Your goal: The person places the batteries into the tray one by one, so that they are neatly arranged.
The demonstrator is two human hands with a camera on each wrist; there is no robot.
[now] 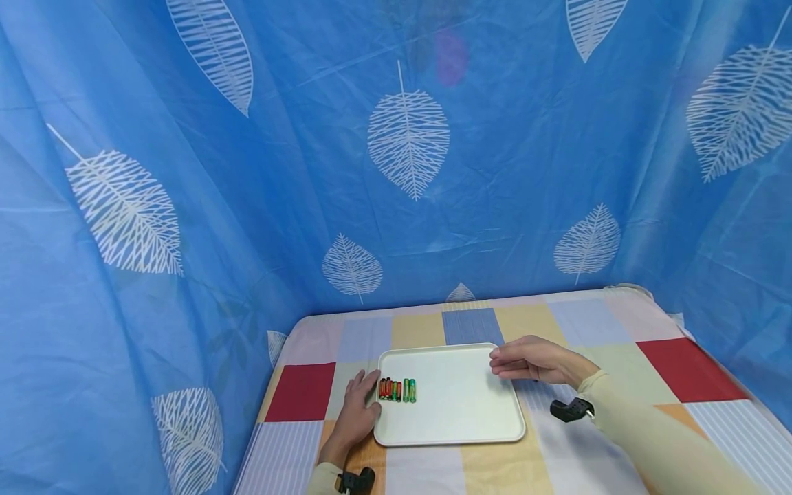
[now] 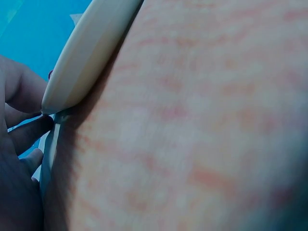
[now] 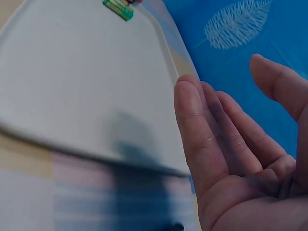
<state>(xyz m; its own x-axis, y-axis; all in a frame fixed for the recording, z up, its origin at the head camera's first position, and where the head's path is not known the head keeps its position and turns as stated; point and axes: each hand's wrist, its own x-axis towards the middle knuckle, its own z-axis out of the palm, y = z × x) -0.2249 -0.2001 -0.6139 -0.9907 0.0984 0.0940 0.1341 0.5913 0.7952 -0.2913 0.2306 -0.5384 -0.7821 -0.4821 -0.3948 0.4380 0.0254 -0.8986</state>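
Note:
A white rectangular tray (image 1: 458,405) lies on the table, with a row of small batteries near its left edge: several red and green ones (image 1: 390,390) side by side, then two green ones (image 1: 410,390) a little apart. My left hand (image 1: 355,412) is at the tray's left edge, fingers spread and loosely bent; in the left wrist view its fingertips (image 2: 45,122) are right at the rim. My right hand (image 1: 535,359) hovers by the tray's right side with fingers extended. Its palm and separate thumb (image 3: 276,82) show nothing held in the right wrist view.
A patchwork-patterned cloth (image 1: 427,471) covers the table under the tray. Blue curtains (image 1: 291,172) with white leaf prints hang behind and to both sides, close to the table's back and left edges. A black wrist device (image 1: 570,410) sits at the right sleeve.

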